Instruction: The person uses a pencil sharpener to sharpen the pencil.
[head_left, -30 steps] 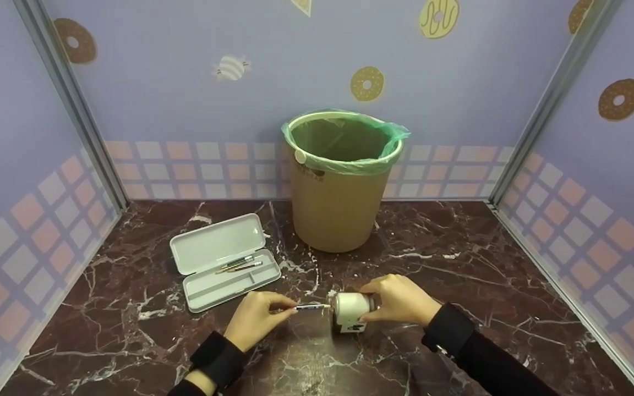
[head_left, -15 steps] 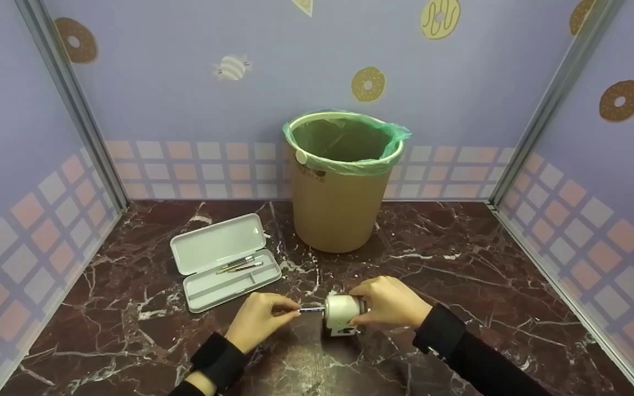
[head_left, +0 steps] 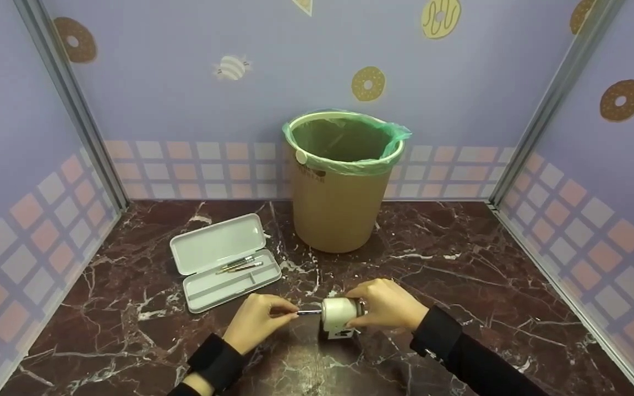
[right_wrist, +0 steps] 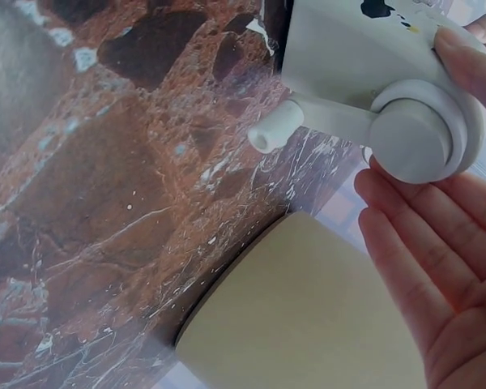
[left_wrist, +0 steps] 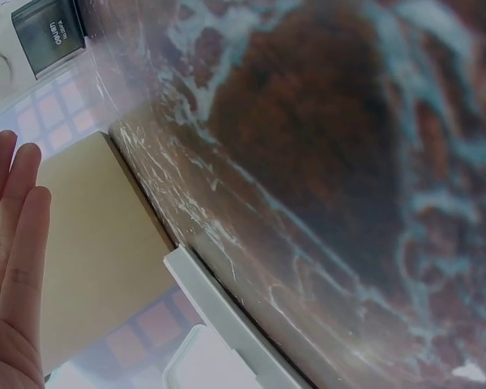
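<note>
My left hand pinches a slim pencil between thumb and forefinger, pointing it rightward. The pencil's far end meets the left face of a white crank pencil sharpener, so its tip is hidden. My right hand grips that sharpener from its right side. In the right wrist view, a thumb lies on the sharpener's body and fingertips are at the round crank hub, with the crank handle sticking out below. A dark drawer of the sharpener shows in the left wrist view.
An open white pencil case lies to the left, with several pencils in its tray. Behind the hands stands a tan bin with a green liner. Patterned walls enclose the dark marbled table on three sides.
My right hand has brought the sharpener leftward onto the pencil, whose pale tip has gone out of sight. The sharpener sits slightly nearer to me. My left hand has hardly moved.
</note>
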Demonstrator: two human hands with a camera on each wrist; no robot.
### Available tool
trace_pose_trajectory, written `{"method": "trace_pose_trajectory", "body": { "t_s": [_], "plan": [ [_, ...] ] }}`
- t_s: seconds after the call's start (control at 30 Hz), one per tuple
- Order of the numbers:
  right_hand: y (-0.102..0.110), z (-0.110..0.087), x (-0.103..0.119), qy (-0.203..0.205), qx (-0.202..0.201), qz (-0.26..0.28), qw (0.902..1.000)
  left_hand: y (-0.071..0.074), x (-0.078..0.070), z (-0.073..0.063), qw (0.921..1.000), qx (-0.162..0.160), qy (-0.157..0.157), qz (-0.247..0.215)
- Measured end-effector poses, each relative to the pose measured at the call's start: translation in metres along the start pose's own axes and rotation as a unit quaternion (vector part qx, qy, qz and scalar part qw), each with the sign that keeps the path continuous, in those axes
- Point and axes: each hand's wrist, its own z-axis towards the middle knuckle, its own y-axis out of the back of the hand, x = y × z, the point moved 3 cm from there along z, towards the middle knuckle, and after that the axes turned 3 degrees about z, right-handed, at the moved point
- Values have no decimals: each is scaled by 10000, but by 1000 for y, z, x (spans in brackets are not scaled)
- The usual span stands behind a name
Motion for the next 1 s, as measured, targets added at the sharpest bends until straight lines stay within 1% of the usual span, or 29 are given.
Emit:
{"method": "trace_pose_trajectory", "body": {
  "t_s": [0.23,0.5,0.67,0.8,1.0],
  "plan": [
    [-1,0,1,38,-40,-35,10000,-1,-2,0,9999,105,-37,-62],
    [-1,0,2,50,-51,-76,9999,1,-6,4,9997,99,-228,-19],
    [-2,1,1,26,-18,-37,10000,-1,-8,7,9996,119,-262,-1],
    [-4,1,0,70,16,-10,10000,-4,-9,8,9996,127,-235,-37],
    [-4,2,3,266,-1,-34,9996,-12,-14,14,9991,288,-283,-132]
  ]
}}
